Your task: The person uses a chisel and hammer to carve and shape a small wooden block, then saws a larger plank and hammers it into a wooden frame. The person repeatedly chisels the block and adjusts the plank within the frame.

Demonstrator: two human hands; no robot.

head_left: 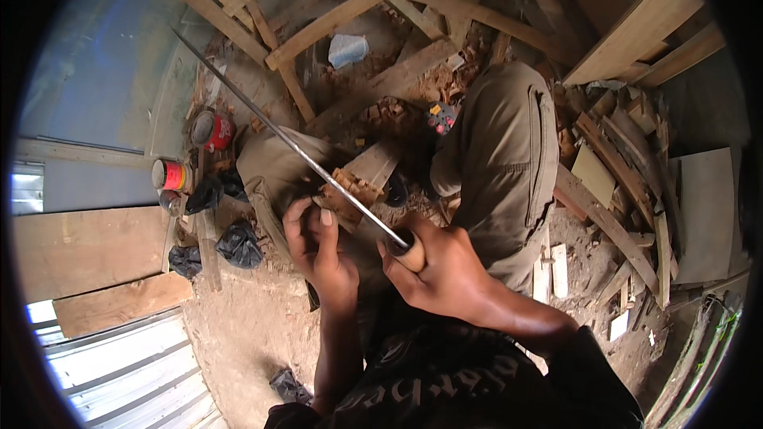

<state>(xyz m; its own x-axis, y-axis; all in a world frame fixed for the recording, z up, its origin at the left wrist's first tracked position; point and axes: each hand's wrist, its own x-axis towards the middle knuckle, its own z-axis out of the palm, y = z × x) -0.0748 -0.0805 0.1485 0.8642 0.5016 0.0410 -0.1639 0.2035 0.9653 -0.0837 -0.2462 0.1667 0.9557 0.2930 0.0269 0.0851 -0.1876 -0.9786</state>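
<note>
Toward 10 o'clock stands a red can point(213, 130), with a red-and-yellow can point(172, 175) nearby at 9 o'clock; their contents are too small to make out. Crumpled black plastic bags point(239, 247) lie toward 8 o'clock, their insides hidden. Near the centre, the right hand point(435, 262) grips the wooden handle point(411, 257) of a long metal rod point(306, 157), which slants up between 10 and 11 o'clock. The left hand point(324, 250), fingers bent and thumb raised, is beside a rough wooden piece point(355, 188); whether it grips that piece cannot be told.
</note>
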